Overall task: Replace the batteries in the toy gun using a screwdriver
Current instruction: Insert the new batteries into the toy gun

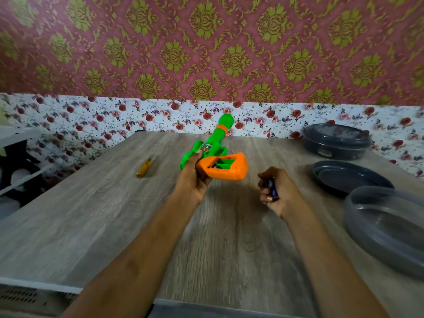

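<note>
My left hand grips the green and orange toy gun above the middle of the table, barrel pointing away from me. The orange stock faces up with its battery compartment uncovered; something dark shows inside. My right hand hovers to the right of the stock, fingers curled round dark blue batteries. A screwdriver with a yellow handle lies on the table, left of the gun. The frame is motion-blurred.
A wooden table stands against a floral wall. At the right are a dark round lidded container, a dark shallow dish and a grey translucent bowl. A black and white shelf unit stands at left.
</note>
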